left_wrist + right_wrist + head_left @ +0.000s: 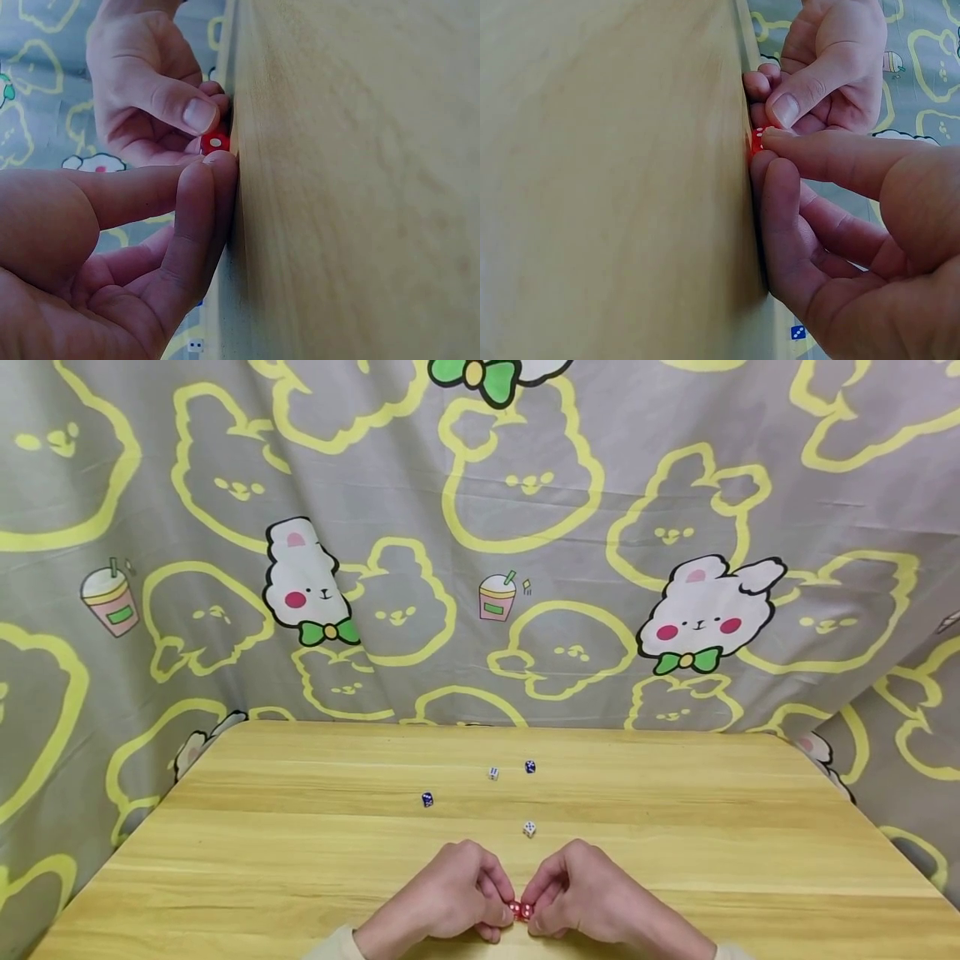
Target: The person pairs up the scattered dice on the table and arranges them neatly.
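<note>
A grey patterned cloth (pixel 390 477) hung behind the bench and down past its left and right sides, creased in soft vertical folds. The bench (pixel 660 810) filled the lower part of the head view, its top a pale yellow wood with grain running from side to side. Among the cloth's yellow-outlined animals were white rabbit heads (pixel 705 610) with red cheeks and green bows.

The left hand (pixel 465 893) and the right hand (pixel 585 893) met at the part of the bench nearest the person, their fingertips turned toward each other. Each pinched one red die between thumb and fingers, and a pale sleeve (pixel 337 945) showed at the left wrist. Smaller than the hands were the pink drink cups (pixel 497 597) printed on the cloth, each with a green straw.

Smallest were the dice. The left red die (pixel 514 907) and the right red die (pixel 527 911) sat side by side, low at the wood; whether their undersides touched it could not be told. Beyond the hands lay a near white die (pixel 529 829), a left blue die (pixel 427 799), a far white die (pixel 492 773) and, just beside that one, a far blue die (pixel 530 767).
</note>
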Tool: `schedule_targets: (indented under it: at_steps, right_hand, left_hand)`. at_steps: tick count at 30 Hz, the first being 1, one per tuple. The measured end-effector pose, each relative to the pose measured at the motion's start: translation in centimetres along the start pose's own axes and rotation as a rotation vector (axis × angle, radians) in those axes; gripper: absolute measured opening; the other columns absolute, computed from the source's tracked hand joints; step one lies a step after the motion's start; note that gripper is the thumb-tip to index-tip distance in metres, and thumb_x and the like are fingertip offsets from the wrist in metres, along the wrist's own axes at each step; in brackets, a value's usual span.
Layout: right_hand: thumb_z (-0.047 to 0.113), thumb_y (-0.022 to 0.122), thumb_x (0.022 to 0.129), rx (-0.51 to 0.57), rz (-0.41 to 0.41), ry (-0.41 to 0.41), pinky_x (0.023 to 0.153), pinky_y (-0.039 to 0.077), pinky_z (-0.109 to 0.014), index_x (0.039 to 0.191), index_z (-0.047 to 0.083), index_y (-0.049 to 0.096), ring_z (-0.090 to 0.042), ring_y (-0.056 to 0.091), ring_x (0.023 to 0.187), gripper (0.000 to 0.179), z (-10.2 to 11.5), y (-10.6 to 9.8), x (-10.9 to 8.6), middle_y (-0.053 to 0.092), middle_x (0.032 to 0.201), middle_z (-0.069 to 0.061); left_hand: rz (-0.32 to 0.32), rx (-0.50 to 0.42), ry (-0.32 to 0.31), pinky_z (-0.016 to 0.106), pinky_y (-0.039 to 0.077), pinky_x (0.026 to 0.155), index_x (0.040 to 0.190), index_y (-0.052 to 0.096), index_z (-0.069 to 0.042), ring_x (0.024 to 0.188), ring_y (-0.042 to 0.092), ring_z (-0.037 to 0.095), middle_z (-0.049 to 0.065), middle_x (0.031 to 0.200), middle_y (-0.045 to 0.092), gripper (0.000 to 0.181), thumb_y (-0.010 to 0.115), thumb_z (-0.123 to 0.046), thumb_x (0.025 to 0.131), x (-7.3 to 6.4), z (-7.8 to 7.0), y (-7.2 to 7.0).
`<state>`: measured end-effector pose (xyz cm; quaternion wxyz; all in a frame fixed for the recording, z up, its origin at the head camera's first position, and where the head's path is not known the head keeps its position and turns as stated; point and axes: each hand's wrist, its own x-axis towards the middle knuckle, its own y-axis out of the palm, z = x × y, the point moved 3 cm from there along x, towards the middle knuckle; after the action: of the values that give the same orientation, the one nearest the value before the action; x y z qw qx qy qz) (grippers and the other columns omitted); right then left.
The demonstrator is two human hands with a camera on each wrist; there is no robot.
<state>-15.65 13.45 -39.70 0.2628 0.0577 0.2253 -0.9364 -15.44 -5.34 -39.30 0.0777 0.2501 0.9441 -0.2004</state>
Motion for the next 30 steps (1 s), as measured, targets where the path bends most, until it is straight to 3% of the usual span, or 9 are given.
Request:
schedule_targets:
  at_steps: [30]
  right_hand:
    - [-0.001,0.089,0.074,0.006,-0.004,0.008,0.058,0.054,-0.019,0.084,0.009,0.08,-0.011,0.066,0.068,0.017,-0.01,-0.01,-0.07,0.074,0.072,-0.003]
  left_hand:
    - [0.01,-0.003,0.007,0.027,0.061,0.055,0.084,0.071,-0.004,0.054,0.069,0.014,0.006,0.068,0.07,0.017,0.082,0.009,0.083,0.0,0.07,-0.23]
